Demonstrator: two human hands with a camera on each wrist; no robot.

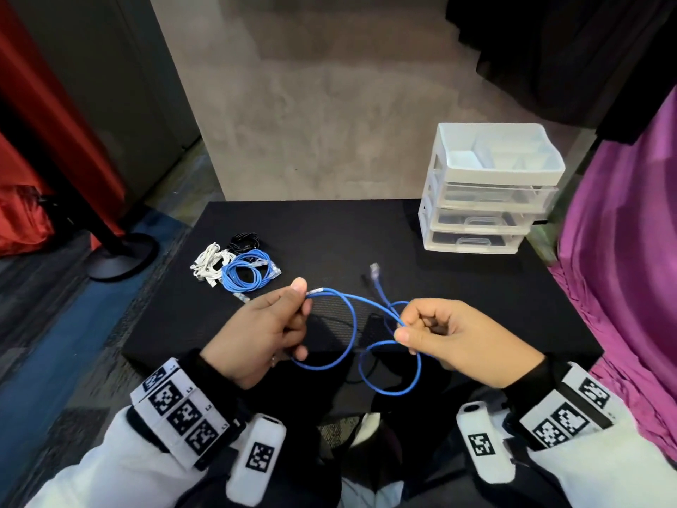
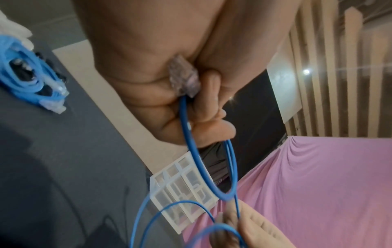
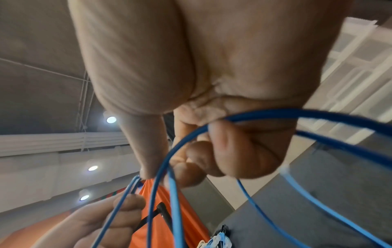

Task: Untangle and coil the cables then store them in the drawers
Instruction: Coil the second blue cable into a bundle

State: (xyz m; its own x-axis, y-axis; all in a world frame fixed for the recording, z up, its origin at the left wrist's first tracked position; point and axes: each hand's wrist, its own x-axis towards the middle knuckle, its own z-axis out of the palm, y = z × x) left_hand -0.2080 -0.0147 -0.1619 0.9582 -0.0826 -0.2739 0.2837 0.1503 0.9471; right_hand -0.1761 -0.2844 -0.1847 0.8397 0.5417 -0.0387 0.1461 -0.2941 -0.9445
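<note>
A loose blue network cable (image 1: 352, 326) hangs in loops between both hands above the black table (image 1: 458, 287). My left hand (image 1: 271, 324) pinches it just behind one clear plug (image 2: 183, 78), with the fingers curled round the cord (image 2: 191, 142). My right hand (image 1: 450, 339) grips the crossing loops (image 3: 265, 115) in curled fingers. The other plug (image 1: 374, 268) lies on the table beyond the hands. A coiled blue cable (image 1: 246, 273), a white cable bundle (image 1: 210, 264) and a black cable bundle (image 1: 244, 240) lie at the table's left.
A white three-drawer unit (image 1: 487, 199) with an open top tray stands at the table's back right, drawers closed. A thin black cord (image 1: 370, 364) runs over the table's near edge. Purple cloth (image 1: 622, 269) hangs to the right; a stand base (image 1: 121, 254) sits on the floor left.
</note>
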